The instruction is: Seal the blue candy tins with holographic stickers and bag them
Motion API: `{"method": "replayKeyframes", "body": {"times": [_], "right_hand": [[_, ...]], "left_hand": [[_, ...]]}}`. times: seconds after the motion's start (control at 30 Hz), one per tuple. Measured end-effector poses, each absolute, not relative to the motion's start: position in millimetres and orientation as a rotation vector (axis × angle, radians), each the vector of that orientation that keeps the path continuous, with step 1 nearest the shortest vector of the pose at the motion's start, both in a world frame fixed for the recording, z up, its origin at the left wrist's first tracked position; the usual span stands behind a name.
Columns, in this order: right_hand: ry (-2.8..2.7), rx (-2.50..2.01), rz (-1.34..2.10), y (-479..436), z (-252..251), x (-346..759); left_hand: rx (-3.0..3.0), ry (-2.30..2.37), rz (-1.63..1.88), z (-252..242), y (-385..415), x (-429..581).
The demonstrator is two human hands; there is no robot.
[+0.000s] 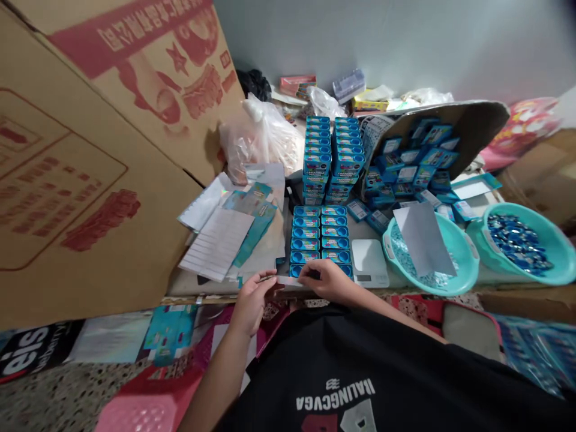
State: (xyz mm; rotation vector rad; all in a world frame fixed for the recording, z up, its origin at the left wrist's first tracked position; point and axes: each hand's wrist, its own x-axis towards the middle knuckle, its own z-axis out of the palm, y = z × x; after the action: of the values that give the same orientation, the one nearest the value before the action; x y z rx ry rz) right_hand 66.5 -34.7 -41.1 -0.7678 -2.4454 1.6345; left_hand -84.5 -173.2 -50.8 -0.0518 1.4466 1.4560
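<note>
My left hand [250,300] and my right hand [327,279] pinch the two ends of a thin pale strip [288,280] at the front edge of a low table [189,282]. Just behind the strip lie two rows of small blue boxes [320,238], laid flat. Taller stacks of the same blue boxes [333,157] stand farther back. Both hands have their fingers closed on the strip.
A big cardboard carton [90,150] leans at the left. Flat printed sheets [225,234] lie left of the boxes. A small white scale [369,261], two teal basins [454,264] [558,264] and a tipped carton of blue boxes [418,156] sit right.
</note>
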Motion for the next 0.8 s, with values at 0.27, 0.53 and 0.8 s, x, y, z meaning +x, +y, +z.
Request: {"method": "replayKeyframes", "body": {"times": [0.27, 0.53, 0.8], "right_hand": [[-2.334, -0.979, 1.531, -40.6, -29.9, 71.0], [-2.37, -0.916, 1.327, -45.0, -33.8, 65.1], [-2.609, -0.991, 0.971, -46.8, -50.3, 59.3]], "left_hand": [[0.102, 1.371, 1.39, -54.9, -165.4, -88.4], [0.277, 1.601, 1.407, -74.1, -161.9, -90.4], [0.421, 1.856, 1.337, -78.8, -157.0, -85.9]]}}
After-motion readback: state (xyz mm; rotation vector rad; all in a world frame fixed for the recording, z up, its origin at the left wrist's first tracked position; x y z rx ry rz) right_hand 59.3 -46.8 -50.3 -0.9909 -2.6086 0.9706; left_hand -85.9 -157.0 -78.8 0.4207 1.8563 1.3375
